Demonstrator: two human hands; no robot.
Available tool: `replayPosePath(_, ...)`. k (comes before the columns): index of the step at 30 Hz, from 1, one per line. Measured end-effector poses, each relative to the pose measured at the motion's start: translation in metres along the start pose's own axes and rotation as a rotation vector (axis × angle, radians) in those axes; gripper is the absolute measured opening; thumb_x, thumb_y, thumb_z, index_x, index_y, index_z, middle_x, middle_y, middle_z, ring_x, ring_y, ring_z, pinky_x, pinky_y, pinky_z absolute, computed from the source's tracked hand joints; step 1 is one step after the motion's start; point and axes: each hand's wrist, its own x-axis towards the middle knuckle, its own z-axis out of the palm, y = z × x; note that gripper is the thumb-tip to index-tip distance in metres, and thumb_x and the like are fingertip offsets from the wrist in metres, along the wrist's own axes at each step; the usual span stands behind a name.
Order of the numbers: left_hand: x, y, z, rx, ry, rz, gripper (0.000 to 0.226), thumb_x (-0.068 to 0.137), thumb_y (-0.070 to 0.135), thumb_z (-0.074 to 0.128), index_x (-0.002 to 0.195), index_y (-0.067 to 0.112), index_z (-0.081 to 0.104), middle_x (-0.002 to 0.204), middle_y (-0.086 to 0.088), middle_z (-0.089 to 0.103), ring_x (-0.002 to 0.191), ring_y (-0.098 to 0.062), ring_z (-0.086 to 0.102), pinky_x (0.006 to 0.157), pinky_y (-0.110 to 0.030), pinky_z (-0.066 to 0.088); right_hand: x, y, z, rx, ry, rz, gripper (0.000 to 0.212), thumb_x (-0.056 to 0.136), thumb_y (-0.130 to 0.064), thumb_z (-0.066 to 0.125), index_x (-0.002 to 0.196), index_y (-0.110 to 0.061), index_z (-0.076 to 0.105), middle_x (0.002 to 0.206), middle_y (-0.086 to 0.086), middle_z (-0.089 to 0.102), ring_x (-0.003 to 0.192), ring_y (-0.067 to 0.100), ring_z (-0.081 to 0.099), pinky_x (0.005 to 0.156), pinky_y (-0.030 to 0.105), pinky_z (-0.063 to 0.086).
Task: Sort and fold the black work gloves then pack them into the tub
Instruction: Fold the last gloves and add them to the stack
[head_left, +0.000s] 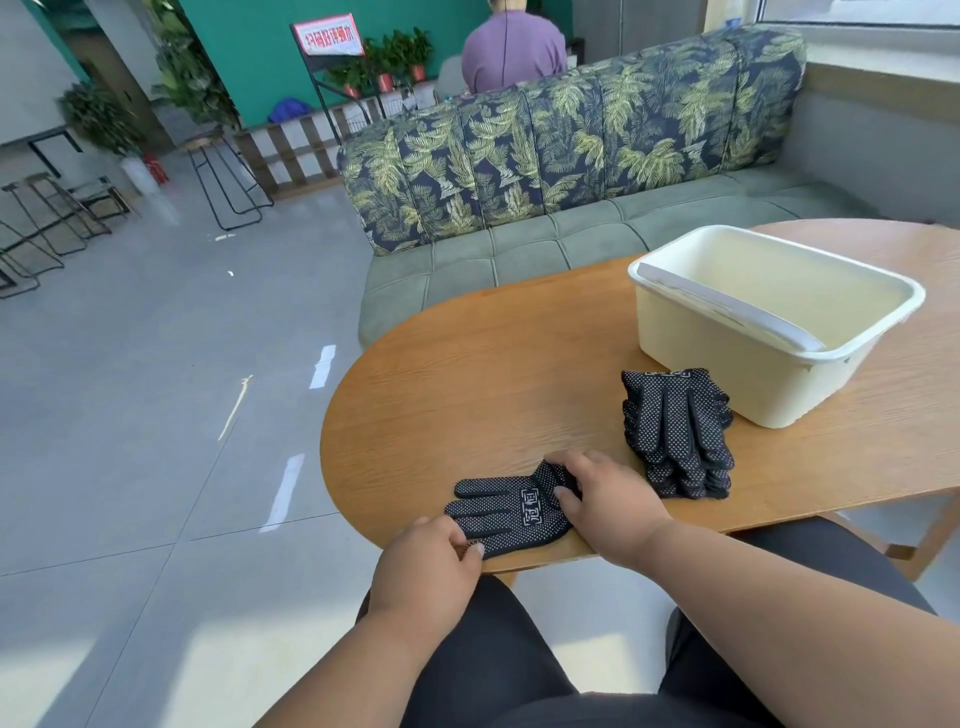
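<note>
A black dotted work glove (506, 512) lies flat near the front edge of the wooden table (467, 384), fingers pointing left. My left hand (431, 558) pinches its lower finger end at the table's edge. My right hand (605, 499) presses down on its cuff end, fingers spread over it. A stack of several black gloves (678, 431) sits to the right of it, just in front of the cream plastic tub (769, 374). The tub stands upright with nothing visible inside it.
A green sofa with a leaf-print backrest (571, 140) runs behind the table. A person in a purple shirt (511, 49) sits beyond it. Metal stools (228, 176) stand on the tiled floor at the left. My lap is under the table's front edge.
</note>
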Motion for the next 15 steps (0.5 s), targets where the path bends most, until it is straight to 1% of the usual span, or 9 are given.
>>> replayPosePath(3, 0.003, -0.004, 0.000, -0.065, -0.050, 0.036, 0.016, 0.094, 0.047, 0.068, 0.091, 0.031, 0.070, 0.094, 0.016, 0.058, 0.091, -0.011, 0.058, 0.082, -0.031, 0.052, 0.001, 0.000, 0.002, 0.004, 0.006, -0.001, 0.044, 0.101, -0.041, 0.051, 0.145, -0.042, 0.047, 0.133, -0.004, 0.059, 0.115, 0.022, 0.061, 0.103, 0.038, 0.046)
replayPosePath(7, 0.006, -0.003, -0.003, -0.062, -0.115, 0.067, 0.018, 0.096, 0.042, 0.066, 0.084, 0.029, 0.068, 0.093, 0.014, 0.058, 0.089, -0.009, 0.057, 0.082, -0.032, 0.051, 0.002, 0.001, 0.002, 0.004, 0.004, 0.005, 0.042, 0.101, -0.041, 0.050, 0.143, -0.044, 0.047, 0.133, -0.005, 0.060, 0.116, 0.022, 0.061, 0.110, 0.042, 0.042)
replayPosePath(9, 0.006, 0.000, -0.007, -0.046, -0.140, 0.060, 0.020, 0.098, 0.041, 0.064, 0.084, 0.028, 0.068, 0.093, 0.014, 0.059, 0.088, -0.008, 0.058, 0.081, -0.031, 0.052, 0.001, 0.000, 0.001, 0.001, 0.001, 0.003, 0.043, 0.101, -0.041, 0.050, 0.144, -0.043, 0.047, 0.133, -0.004, 0.060, 0.116, 0.022, 0.061, 0.109, 0.042, 0.043)
replayPosePath(10, 0.005, 0.001, -0.009, -0.057, -0.147, 0.042, 0.020, 0.098, 0.042, 0.063, 0.083, 0.028, 0.067, 0.091, 0.013, 0.061, 0.086, -0.007, 0.059, 0.078, -0.030, 0.052, 0.001, -0.001, 0.000, 0.003, -0.002, 0.000, 0.043, 0.101, -0.041, 0.050, 0.144, -0.043, 0.046, 0.133, -0.004, 0.059, 0.116, 0.022, 0.060, 0.106, 0.040, 0.045)
replayPosePath(12, 0.005, 0.004, -0.015, -0.152, -0.166, -0.023, 0.020, 0.095, 0.042, 0.065, 0.082, 0.027, 0.067, 0.084, 0.009, 0.068, 0.077, -0.007, 0.063, 0.070, -0.029, 0.052, 0.001, -0.001, -0.001, 0.006, -0.007, -0.002, 0.044, 0.102, -0.040, 0.050, 0.145, -0.042, 0.046, 0.134, -0.004, 0.059, 0.116, 0.022, 0.060, 0.100, 0.039, 0.049)
replayPosePath(13, 0.005, 0.005, -0.018, -0.226, -0.185, -0.065, 0.017, 0.094, 0.041, 0.066, 0.084, 0.027, 0.067, 0.082, 0.007, 0.071, 0.075, -0.007, 0.065, 0.069, -0.029, 0.052, 0.001, -0.001, -0.001, 0.004, -0.007, -0.003, 0.044, 0.102, -0.040, 0.050, 0.146, -0.042, 0.046, 0.134, -0.003, 0.059, 0.116, 0.022, 0.060, 0.099, 0.038, 0.050)
replayPosePath(15, 0.008, 0.007, -0.022, -0.411, -0.271, -0.162, 0.013, 0.090, 0.041, 0.070, 0.094, 0.030, 0.065, 0.086, 0.007, 0.075, 0.080, -0.009, 0.070, 0.074, -0.029, 0.054, 0.000, -0.001, 0.000, -0.007, -0.009, -0.001, 0.044, 0.102, -0.040, 0.049, 0.146, -0.042, 0.046, 0.134, -0.003, 0.059, 0.116, 0.023, 0.060, 0.098, 0.038, 0.050)
